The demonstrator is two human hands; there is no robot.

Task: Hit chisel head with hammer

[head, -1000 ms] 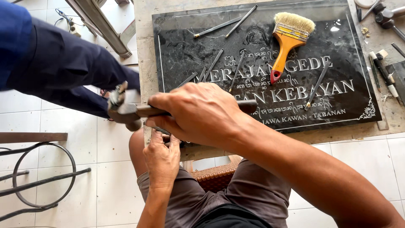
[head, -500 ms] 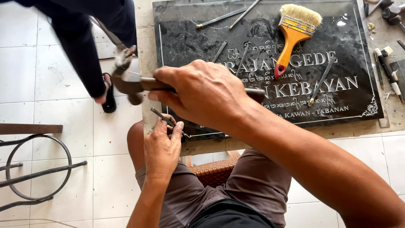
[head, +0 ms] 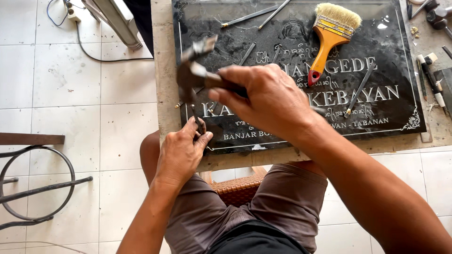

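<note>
Right hand [head: 270, 101] is raised with fingers curled tight; left hand [head: 181, 150] pinches low beneath it.

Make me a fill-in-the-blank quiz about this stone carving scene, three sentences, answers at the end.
1. The right hand grips a ____ raised over the dark slab.
2. The left hand pinches a thin ____ against the slab's near edge.
3. The brush lying on the slab has an ____ handle.

Missing words: hammer; chisel; orange

Single head cam, looks steeply down from close above at the desk [head: 162, 84] edge, person's lap & tiled floor [head: 66, 84] on the left.
</note>
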